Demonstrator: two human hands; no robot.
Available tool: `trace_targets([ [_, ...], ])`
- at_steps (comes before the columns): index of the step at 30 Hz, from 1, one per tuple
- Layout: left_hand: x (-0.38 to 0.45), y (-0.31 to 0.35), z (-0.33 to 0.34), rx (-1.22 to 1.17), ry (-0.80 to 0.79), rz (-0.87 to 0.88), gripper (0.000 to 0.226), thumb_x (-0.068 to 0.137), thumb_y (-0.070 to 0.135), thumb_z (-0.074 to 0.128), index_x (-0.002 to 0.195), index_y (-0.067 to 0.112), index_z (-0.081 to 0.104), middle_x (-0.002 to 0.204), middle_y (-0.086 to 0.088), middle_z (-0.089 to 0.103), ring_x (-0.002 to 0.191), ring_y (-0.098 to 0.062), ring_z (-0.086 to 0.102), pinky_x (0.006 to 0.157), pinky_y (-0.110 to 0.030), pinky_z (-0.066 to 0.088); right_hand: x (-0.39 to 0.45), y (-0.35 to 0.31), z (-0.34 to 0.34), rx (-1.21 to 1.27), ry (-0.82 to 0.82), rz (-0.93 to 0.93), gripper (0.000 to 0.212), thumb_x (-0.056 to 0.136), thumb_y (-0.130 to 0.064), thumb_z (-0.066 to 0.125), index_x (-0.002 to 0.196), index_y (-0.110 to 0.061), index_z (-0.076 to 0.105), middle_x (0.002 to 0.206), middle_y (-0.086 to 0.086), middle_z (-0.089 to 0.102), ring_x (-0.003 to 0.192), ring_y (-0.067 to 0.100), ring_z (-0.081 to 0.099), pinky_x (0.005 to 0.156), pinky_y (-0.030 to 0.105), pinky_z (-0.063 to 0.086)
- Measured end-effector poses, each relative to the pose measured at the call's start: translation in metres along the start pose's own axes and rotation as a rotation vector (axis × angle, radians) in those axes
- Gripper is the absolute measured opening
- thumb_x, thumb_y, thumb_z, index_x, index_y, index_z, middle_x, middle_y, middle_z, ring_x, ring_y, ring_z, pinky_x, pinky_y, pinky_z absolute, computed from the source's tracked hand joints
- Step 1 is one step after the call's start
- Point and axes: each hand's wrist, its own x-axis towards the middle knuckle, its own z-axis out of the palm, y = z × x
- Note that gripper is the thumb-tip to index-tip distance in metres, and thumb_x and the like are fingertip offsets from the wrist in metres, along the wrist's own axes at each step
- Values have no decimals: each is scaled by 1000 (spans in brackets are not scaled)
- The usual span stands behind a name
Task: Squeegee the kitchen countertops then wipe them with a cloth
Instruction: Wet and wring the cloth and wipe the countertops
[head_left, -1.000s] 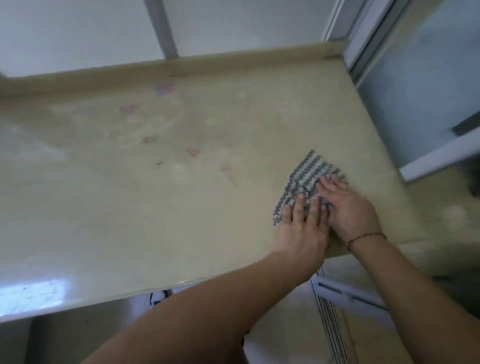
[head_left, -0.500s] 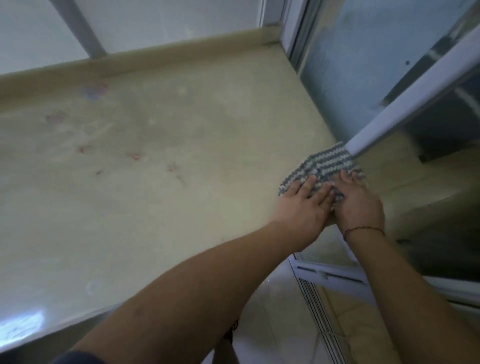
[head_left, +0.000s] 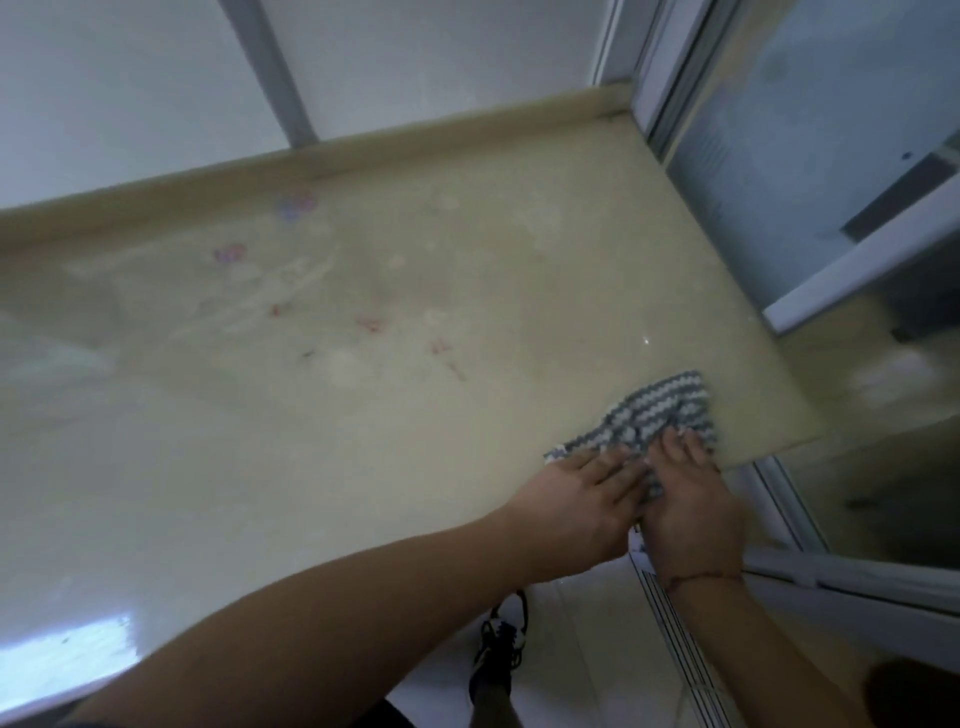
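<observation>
The countertop (head_left: 311, 467) runs from its left end, where window light glares off the front edge, to its right end beside a sliding glass door (head_left: 810, 171). Across the middle toward the back edge I note faint reddish and purplish marks (head_left: 371, 325) and pale smears; whether they are stains or pattern I cannot tell.

No squeegee is in view. I judge the squeegee step finished and the cloth wipe in hand.

My left hand (head_left: 582, 499) lies palm down, fingers straight and together, pressing the near left part of the cloth (head_left: 660, 410). My right hand (head_left: 685, 499) lies just beside it, touching it, fingers likewise flat on the cloth; a thin cord bracelet (head_left: 701, 578) sits at that wrist. Neither hand curls round the fabric; both press it flat.

The cloth, grey and white in a zigzag weave, sits at the front right corner of the countertop, close to both edges.

Most of the surface to the left appears unwiped. The next move, in my judgement, calls for sliding the cloth leftward and back under even pressure, over the marked patch, without pushing it off the front edge.
</observation>
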Motion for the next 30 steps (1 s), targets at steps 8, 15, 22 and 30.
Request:
trace_targets([
  [8,-99,-11,-12,59,40,-24,45,88,30,42,120,12,68,127,-7,64,119,-25,59,98,-36,50,-37,-72,5,40,-32,-258,47,79,-16,37,99,6,73,107,19,71,105,41,65,91,36,48],
  [15,-156,-7,-31,33,-12,-189,51,90,48,54,131,18,59,144,-1,49,130,-20,49,101,-33,47,-36,-62,-16,41,-296,-436,37,83,-35,52,104,-12,74,117,3,69,120,23,55,85,39,57],
  [22,-143,-8,-45,-76,159,-440,38,84,31,62,120,27,51,104,2,66,86,-24,63,63,-29,51,15,-61,-59,185,-376,-455,43,68,-29,84,67,-31,41,72,-14,44,76,13,41,66,24,37],
  [30,-121,-41,-108,-570,328,-1049,24,79,24,72,103,24,71,85,5,72,77,-11,67,69,-20,47,80,-84,-98,351,-576,-287,25,75,-23,81,93,-25,65,83,-7,61,78,14,59,64,15,41],
])
